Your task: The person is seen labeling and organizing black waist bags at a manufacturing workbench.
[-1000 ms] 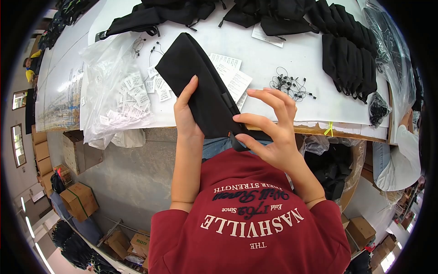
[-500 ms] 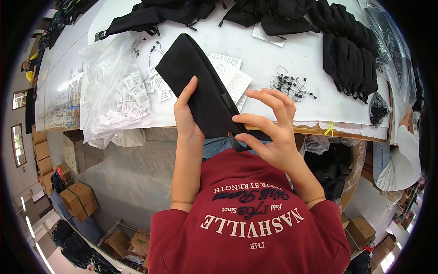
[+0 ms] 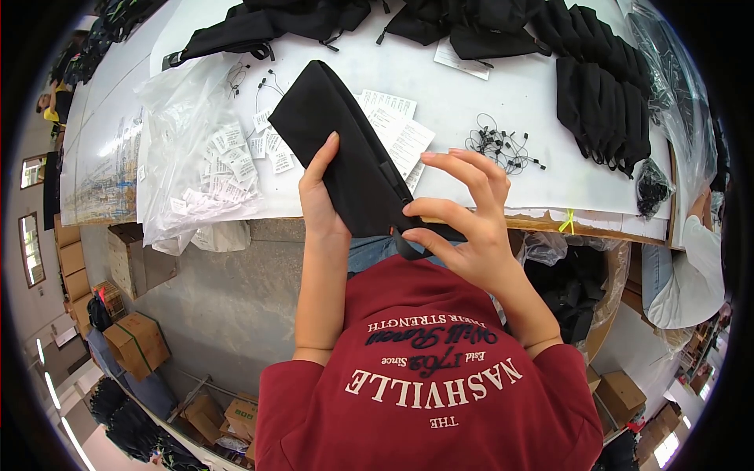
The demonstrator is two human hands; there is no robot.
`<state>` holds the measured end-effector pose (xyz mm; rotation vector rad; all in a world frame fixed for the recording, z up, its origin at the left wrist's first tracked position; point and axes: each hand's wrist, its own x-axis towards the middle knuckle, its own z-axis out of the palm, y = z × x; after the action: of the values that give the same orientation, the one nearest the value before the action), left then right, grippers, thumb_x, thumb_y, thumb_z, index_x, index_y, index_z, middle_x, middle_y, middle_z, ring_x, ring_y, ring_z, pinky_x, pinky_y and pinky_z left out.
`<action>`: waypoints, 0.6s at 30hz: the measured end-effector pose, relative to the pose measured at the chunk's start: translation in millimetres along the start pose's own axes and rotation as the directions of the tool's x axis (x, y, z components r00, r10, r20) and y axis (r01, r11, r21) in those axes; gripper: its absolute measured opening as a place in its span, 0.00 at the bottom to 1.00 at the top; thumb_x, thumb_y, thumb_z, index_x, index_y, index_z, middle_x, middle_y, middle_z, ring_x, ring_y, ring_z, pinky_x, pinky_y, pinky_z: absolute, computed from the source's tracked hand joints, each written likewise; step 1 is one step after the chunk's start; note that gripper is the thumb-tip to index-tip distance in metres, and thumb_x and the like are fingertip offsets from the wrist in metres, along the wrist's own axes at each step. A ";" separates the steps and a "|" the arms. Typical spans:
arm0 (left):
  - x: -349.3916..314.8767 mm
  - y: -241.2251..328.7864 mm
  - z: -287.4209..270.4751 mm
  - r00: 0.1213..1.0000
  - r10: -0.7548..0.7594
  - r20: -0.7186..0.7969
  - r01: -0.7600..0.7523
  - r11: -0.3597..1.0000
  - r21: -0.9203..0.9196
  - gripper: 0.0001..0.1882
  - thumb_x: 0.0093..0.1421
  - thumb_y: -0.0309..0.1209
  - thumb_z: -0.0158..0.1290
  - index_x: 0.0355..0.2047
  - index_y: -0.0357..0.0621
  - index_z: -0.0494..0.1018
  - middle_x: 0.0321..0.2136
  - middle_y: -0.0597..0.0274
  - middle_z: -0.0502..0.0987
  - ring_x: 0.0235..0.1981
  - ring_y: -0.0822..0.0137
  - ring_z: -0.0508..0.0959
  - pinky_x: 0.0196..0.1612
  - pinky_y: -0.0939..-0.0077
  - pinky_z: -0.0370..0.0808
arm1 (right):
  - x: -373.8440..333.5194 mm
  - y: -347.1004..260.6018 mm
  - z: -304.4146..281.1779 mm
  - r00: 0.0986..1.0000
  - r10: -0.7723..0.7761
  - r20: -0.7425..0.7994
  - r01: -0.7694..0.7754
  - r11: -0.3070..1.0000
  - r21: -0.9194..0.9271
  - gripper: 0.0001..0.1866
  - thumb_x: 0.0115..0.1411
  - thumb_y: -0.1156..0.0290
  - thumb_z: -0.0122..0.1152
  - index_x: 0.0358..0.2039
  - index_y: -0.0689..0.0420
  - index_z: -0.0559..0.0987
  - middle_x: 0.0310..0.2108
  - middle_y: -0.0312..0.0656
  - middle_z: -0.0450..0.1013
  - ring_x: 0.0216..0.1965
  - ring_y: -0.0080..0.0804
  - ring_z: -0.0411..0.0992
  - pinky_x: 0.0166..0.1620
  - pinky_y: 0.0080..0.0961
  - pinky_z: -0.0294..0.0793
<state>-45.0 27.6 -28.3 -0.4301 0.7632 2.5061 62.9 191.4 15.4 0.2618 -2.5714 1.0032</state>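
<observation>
A slim black fabric pouch [image 3: 334, 125] is held up at a slant above the table's near edge. A zip runs along its right side. My left hand [image 3: 323, 196] is closed round the pouch's left side, thumb lying on the front face and the other fingers hidden behind. At the lower right end, my right hand [image 3: 475, 212] pinches the pouch with thumb and index finger close to the zip's end, its other fingers raised. A small black strap loop [image 3: 410, 250] hangs just under that pinch.
White tags [image 3: 228, 153] lie in and beside a clear plastic bag [image 3: 177, 110] on the white table. Paper sheets [image 3: 400, 133] are behind the pouch, tangled black tag strings [image 3: 503, 149] to their right. More black pouches [image 3: 605, 110] line the back right.
My right index finger has shifted very slightly at the zip end of the pouch. My left hand keeps its hold. A distant person at far left has moved a little.
</observation>
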 end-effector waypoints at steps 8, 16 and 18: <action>1.3 0.2 -0.7 1.000 -0.028 0.003 0.028 1.000 -0.004 0.12 0.60 0.31 0.51 0.40 0.36 0.74 0.34 0.55 0.80 0.32 0.64 0.81 0.36 0.72 0.80 | 0.7 2.9 0.3 0.999 0.037 -0.027 -0.035 0.997 0.064 0.14 0.42 0.62 0.71 0.33 0.42 0.80 0.53 0.31 0.68 0.56 0.38 0.59 0.55 0.35 0.52; -5.1 -9.0 8.9 0.993 -0.118 0.011 0.118 0.993 0.004 0.18 0.66 0.37 0.44 0.50 0.37 0.67 0.46 0.57 0.74 0.47 0.63 0.74 0.50 0.69 0.71 | 10.5 -10.3 -1.3 0.993 -0.075 0.092 0.094 0.971 -0.219 0.19 0.41 0.66 0.68 0.38 0.45 0.79 0.49 0.33 0.70 0.54 0.36 0.60 0.55 0.36 0.55; -10.9 -9.3 9.1 0.932 -0.314 0.182 0.330 0.941 -0.069 0.19 0.67 0.39 0.41 0.51 0.40 0.65 0.47 0.58 0.73 0.48 0.63 0.73 0.52 0.65 0.70 | 10.3 3.8 5.4 0.985 -0.169 0.016 0.166 0.943 -0.289 0.21 0.39 0.72 0.65 0.38 0.47 0.79 0.43 0.33 0.71 0.49 0.35 0.64 0.51 0.35 0.62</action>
<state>-32.3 35.8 -20.5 -0.3403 0.4615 2.2408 50.9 190.1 13.6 0.3869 -2.5924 0.5563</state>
